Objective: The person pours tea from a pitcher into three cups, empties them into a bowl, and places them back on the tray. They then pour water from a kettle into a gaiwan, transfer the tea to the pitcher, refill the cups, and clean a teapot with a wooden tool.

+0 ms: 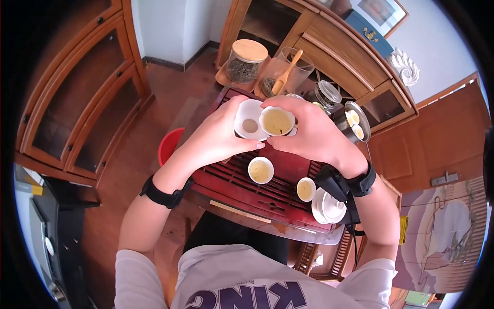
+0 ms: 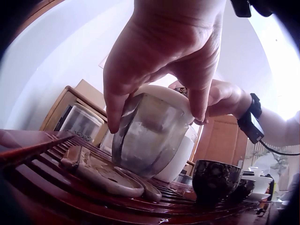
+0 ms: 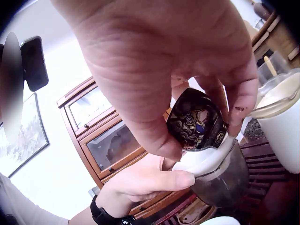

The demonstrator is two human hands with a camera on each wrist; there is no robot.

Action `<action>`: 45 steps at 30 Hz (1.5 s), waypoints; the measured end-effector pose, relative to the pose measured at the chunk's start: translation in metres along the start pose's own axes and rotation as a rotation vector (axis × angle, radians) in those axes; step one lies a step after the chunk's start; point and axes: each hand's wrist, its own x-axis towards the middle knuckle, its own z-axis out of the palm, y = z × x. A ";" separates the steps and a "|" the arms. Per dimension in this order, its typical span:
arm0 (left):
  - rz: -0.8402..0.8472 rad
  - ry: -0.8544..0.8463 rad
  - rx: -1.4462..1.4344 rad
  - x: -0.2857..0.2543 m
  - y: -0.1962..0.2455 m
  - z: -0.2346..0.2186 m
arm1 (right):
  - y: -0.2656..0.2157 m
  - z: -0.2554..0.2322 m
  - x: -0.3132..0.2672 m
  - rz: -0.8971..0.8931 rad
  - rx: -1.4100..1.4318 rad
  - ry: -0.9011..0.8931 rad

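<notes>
My left hand (image 1: 218,131) grips a larger cup (image 2: 152,133), grey and faceted outside and white inside, from above by its rim. A brownish round patch shows at its bottom in the head view. Right beside it, my right hand (image 1: 316,129) holds a small dark patterned teacup (image 3: 197,122) between thumb and fingers. Yellow tea with dark specks lies in this teacup. In the right wrist view the teacup is tilted at the larger cup's white rim. Both cups are above the slatted red-brown tea tray (image 1: 231,188).
Two more teacups of tea, one nearer the middle (image 1: 261,170) and one further right (image 1: 306,189), stand on the tray beside a white lidded gaiwan (image 1: 329,206). Behind are a wooden-lidded tea jar (image 1: 244,64), a wooden scoop (image 1: 286,74) and a metal bowl (image 1: 365,121).
</notes>
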 end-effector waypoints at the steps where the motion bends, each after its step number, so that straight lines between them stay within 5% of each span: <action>1: -0.004 0.010 -0.009 0.000 -0.001 0.000 | 0.000 0.001 0.001 -0.003 -0.005 -0.013; 13: 0.041 0.040 -0.046 0.001 -0.006 0.001 | 0.001 0.003 0.004 -0.066 -0.189 0.074; 19: -0.006 0.029 -0.045 0.001 -0.003 0.001 | -0.011 -0.003 0.005 0.054 -0.263 0.014; 31: -0.003 0.035 -0.041 0.001 -0.006 0.000 | -0.007 -0.002 0.011 -0.069 -0.144 0.154; 45: -0.006 0.037 -0.018 0.002 -0.005 0.000 | -0.019 0.001 0.020 -0.155 -0.451 0.147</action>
